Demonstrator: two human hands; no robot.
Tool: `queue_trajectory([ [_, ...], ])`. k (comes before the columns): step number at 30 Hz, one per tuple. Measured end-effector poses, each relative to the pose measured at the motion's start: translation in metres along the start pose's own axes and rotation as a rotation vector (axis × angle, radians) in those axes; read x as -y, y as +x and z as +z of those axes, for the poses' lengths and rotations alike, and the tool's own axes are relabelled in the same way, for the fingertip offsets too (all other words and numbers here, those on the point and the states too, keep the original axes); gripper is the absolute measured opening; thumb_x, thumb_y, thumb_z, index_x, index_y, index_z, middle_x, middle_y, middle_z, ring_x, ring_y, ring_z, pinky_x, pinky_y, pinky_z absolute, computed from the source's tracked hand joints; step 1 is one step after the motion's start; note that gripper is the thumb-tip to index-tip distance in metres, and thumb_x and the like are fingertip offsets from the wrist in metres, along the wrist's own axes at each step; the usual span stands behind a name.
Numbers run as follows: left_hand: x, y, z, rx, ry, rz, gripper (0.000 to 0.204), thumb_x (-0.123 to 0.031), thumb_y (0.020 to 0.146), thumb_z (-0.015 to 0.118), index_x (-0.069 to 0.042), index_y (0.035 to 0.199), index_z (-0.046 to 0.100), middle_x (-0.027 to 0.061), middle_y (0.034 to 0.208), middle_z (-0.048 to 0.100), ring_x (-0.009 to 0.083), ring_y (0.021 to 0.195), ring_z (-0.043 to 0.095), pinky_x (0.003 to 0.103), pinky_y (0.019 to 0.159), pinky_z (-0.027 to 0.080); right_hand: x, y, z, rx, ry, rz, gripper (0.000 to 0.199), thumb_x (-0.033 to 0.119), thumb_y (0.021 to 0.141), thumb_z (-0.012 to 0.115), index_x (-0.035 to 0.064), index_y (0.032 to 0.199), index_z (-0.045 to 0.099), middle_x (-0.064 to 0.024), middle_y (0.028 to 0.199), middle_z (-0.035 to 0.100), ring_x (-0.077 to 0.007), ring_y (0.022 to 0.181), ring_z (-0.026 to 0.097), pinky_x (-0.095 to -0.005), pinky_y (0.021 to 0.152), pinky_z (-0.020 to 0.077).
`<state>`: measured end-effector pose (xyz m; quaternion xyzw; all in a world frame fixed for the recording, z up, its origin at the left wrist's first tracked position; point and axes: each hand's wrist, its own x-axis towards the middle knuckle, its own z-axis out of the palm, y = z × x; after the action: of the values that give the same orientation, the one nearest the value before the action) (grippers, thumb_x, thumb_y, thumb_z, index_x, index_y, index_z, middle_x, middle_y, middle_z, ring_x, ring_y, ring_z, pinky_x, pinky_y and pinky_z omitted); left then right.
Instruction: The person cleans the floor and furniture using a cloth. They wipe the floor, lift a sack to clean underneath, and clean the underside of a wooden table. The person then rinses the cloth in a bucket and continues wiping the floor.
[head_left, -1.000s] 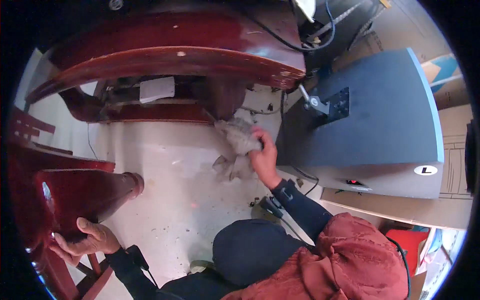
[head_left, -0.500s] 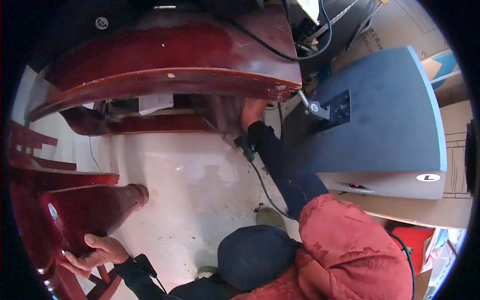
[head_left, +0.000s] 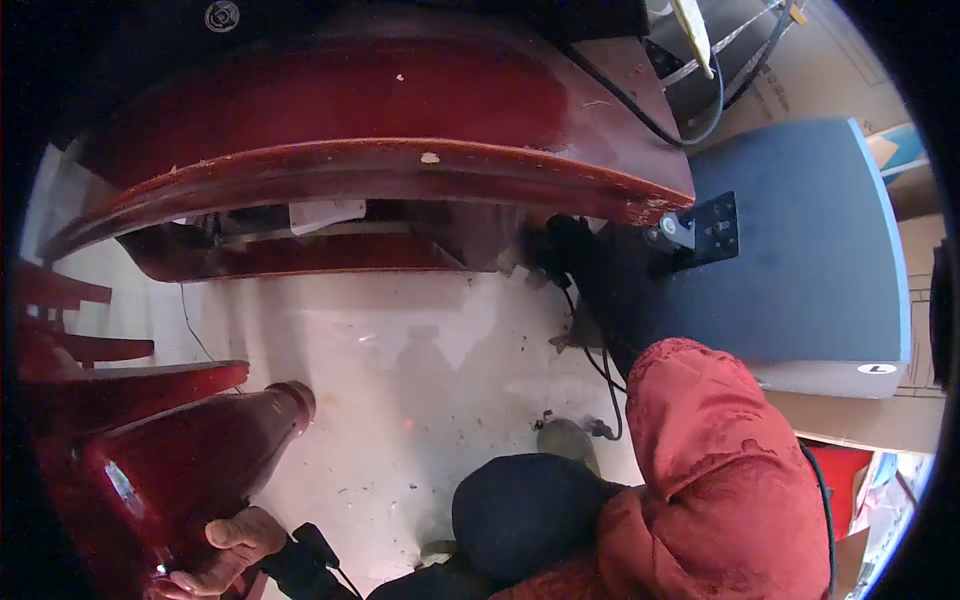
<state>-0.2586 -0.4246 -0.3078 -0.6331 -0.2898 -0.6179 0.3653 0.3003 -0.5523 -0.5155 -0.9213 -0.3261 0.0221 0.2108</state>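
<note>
At the lower left, my left hand (head_left: 240, 548) grips the edge of a dark red lacquered wooden chair (head_left: 190, 460), thumb on top and apart from the fingers. My right arm, in a red sleeve (head_left: 700, 470) with a dark cuff, reaches forward beneath the right end of a dark red wooden desk (head_left: 380, 165). My right hand is hidden there, in shadow behind the desk's corner. Close to the right forearm, a black cable (head_left: 612, 385) hangs down to the floor.
To the right stands a large blue-grey box (head_left: 800, 260) with a metal bracket (head_left: 715, 228). Cardboard (head_left: 840, 415) lies under and behind it. Cables (head_left: 640, 110) run over the desk's right end. A white object (head_left: 328, 214) sits in the desk's recess. Small debris dots the pale floor (head_left: 390, 380).
The view has shifted, so the desk and chair sit further right. My right hand, seen before at the desk's underside, is now out of sight. The left hand keeps its place on the chair.
</note>
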Motion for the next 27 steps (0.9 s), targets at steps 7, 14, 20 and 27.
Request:
queue_trajectory([
  [7, -0.016, 0.009, 0.001, 0.052, -0.047, -0.083, 0.06, -0.049, 0.095, 0.061, -0.005, 0.133, 0.047, 0.0158, 0.138, 0.034, 0.0294, 0.132, 0.029, 0.049, 0.114, 0.027, 0.027, -0.097, -0.012, 0.079, -0.199, 0.096, 0.061, 0.022, 0.072, 0.071, 0.015, 0.131, 0.057, -0.0232, 0.128, 0.051, -0.0421, 0.108, 0.06, -0.0526, 0.089, 0.0516],
  [14, -0.015, 0.007, -0.009, 0.122, -0.039, -0.133, 0.059, -0.046, 0.093, 0.065, -0.004, 0.131, 0.049, 0.0187, 0.141, 0.03, 0.0316, 0.132, 0.027, 0.048, 0.113, 0.029, 0.038, -0.236, -0.037, 0.313, 0.049, 0.012, 0.053, 0.017, 0.072, 0.067, 0.0105, 0.124, 0.062, -0.0227, 0.127, 0.05, -0.0437, 0.1, 0.062, -0.0487, 0.086, 0.0535],
  [20, -0.013, 0.007, -0.021, 0.22, -0.035, -0.161, 0.056, -0.042, 0.093, 0.067, -0.003, 0.131, 0.052, 0.0214, 0.146, 0.026, 0.0323, 0.132, 0.024, 0.05, 0.113, 0.024, 0.057, -0.266, -0.093, 0.564, 0.508, 0.258, 0.059, 0.002, 0.066, 0.06, 0.0031, 0.125, 0.062, -0.0131, 0.092, 0.066, -0.0231, 0.083, 0.063, -0.0354, 0.074, 0.0515],
  [27, -0.016, 0.006, -0.018, 0.2, -0.041, -0.172, 0.058, -0.04, 0.093, 0.068, 0.0, 0.131, 0.051, 0.0205, 0.143, 0.024, 0.0338, 0.137, 0.02, 0.053, 0.115, 0.022, 0.064, -0.167, -0.079, -0.223, 1.075, 0.503, 0.054, -0.001, 0.071, 0.055, -0.001, 0.125, 0.058, -0.0089, 0.096, 0.063, -0.017, 0.079, 0.057, -0.0312, 0.067, 0.0467],
])
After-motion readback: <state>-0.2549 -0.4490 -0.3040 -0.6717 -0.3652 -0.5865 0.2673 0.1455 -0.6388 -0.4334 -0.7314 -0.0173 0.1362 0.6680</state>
